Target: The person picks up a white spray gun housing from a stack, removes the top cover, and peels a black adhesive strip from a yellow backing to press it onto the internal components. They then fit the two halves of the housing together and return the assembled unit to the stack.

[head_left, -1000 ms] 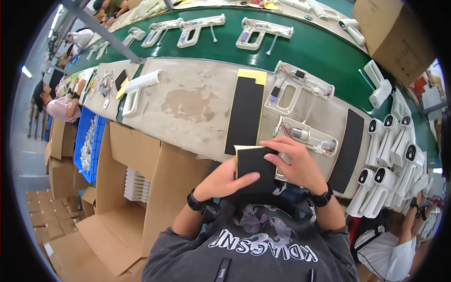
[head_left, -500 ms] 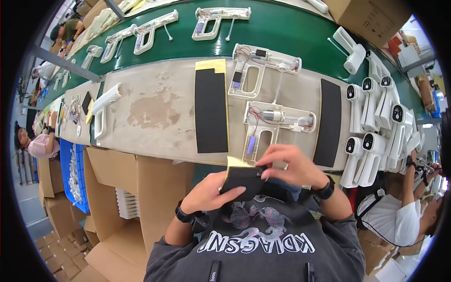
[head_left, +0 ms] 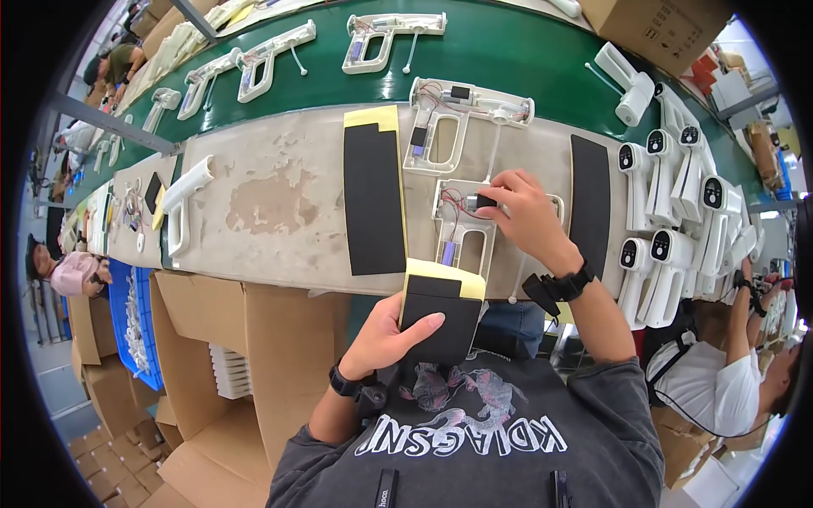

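Two hands were on the black foam pad stack a second ago; now only our left hand (head_left: 391, 332) keeps it, fingers wrapped under and thumb laid across the top of the black foam pad stack (head_left: 442, 315) with its yellow backing sheet showing along the far edge, held off the near edge of the tabletop (head_left: 271, 203) at about six o'clock from the open gun shell. Our right hand (head_left: 525, 216) has left the stack and gone out to twelve o'clock, where its fingertips pinch a small black piece (head_left: 485, 201) against the upper part of the open white gun shell (head_left: 464, 229), among the red wiring; the grip there is nearly closed on that piece, though how firmly we cannot tell. We read this as a pad peeled off the stack and being pressed into the shell, so the placing step is under way and not finished. At eleven o'clock from the shell a long black foam strip on yellow backing (head_left: 373, 199) lies flat; at three o'clock a second black strip (head_left: 590, 203) lies beside it. A second open shell (head_left: 457, 118) sits at twelve o'clock, half on the green conveyor belt (head_left: 542, 68). Closed white guns (head_left: 677, 203) are ranked further out at three o'clock.
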`<control>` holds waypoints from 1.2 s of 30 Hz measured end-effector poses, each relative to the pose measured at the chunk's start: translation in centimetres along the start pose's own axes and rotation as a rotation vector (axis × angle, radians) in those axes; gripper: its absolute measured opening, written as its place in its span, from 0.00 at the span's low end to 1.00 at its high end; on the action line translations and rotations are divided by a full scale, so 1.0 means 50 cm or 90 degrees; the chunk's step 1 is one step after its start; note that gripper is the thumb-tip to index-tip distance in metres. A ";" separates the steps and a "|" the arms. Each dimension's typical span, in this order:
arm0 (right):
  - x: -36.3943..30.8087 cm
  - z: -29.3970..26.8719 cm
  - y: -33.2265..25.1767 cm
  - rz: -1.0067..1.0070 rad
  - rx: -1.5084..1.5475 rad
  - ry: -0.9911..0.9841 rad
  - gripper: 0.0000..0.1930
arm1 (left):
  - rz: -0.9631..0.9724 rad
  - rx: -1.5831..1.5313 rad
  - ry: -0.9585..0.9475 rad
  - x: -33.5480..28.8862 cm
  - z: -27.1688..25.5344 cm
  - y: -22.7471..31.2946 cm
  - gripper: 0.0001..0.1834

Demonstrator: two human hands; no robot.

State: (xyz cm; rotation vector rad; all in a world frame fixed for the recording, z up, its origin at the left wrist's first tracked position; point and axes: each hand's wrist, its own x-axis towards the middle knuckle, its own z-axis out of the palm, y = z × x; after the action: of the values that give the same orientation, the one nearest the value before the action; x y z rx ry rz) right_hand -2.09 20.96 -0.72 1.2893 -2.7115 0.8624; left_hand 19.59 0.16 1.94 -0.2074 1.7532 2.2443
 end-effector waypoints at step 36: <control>-0.010 0.015 -0.087 -0.292 -0.004 -0.247 0.34 | 0.095 0.768 0.636 0.210 -0.581 0.048 0.37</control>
State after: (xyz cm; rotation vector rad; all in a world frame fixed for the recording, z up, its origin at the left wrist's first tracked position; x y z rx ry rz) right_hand 1.55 18.77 0.56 2.1508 -2.4687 0.6023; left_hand 7.08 -27.02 -6.12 -1.0089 3.2926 0.7052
